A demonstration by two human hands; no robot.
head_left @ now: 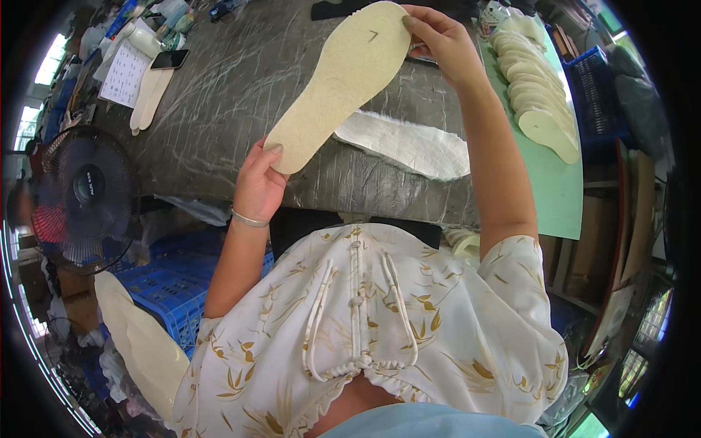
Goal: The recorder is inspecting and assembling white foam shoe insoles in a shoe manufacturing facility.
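— What are your hands doing?
— Your left hand [261, 182], left of centre, pinches the narrower end of a cream insole [343, 80]; your right hand [447, 47] pinches its wider end, at upper centre.
— And around it?
— A silvery sole-shaped piece [405, 146] lies on your dark table [219, 87], right of centre; an overlapping row of insoles [537, 87] runs down the upper right.

Dark table [226, 87] — silvery, possibly foil-faced insole [409, 146]
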